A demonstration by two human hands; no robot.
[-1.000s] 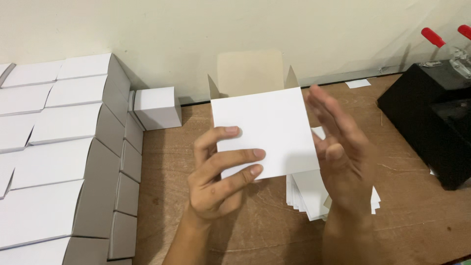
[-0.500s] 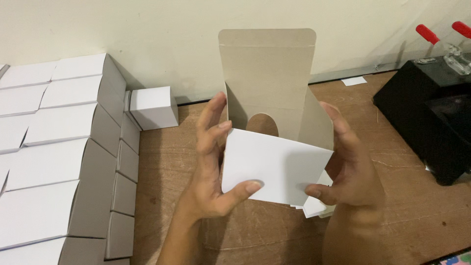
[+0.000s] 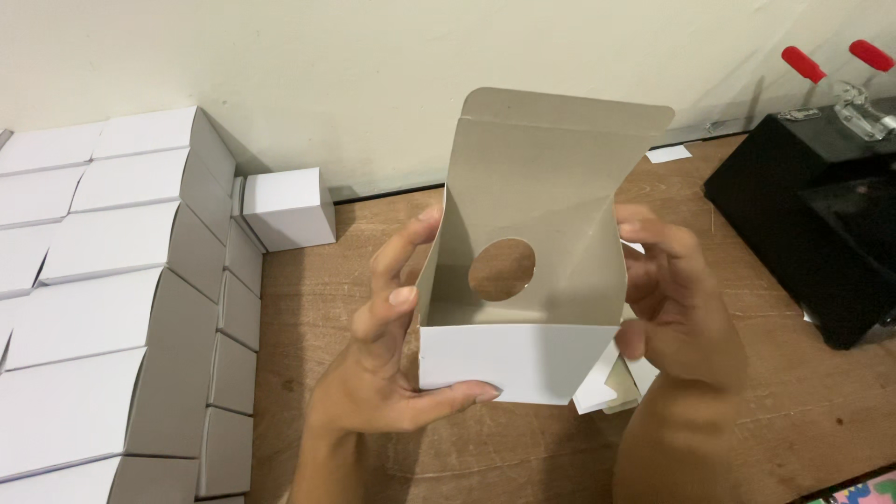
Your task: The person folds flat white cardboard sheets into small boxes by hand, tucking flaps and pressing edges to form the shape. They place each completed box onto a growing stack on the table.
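I hold a small cardboard box [image 3: 523, 359], white outside and grey inside, above the wooden table [image 3: 308, 308]. Its top is open toward me, the lid flap stands up at the back, and a round hole shows in the far wall. My left hand [image 3: 392, 345] grips the left side, thumb under the front edge. My right hand [image 3: 677, 308] holds the right side. A small pile of flat white box blanks [image 3: 611, 383] lies on the table under the box, mostly hidden.
Rows of finished white boxes [image 3: 103, 308] are stacked along the left. One single white box [image 3: 289, 207] stands near the wall. A black machine [image 3: 821, 224] with red-handled clamps sits at the right. A paper scrap [image 3: 668, 153] lies by the wall.
The box was closed-faced toward me, then tipped so its open top faces me. The lid flap has risen, and both hands have settled on the sides.
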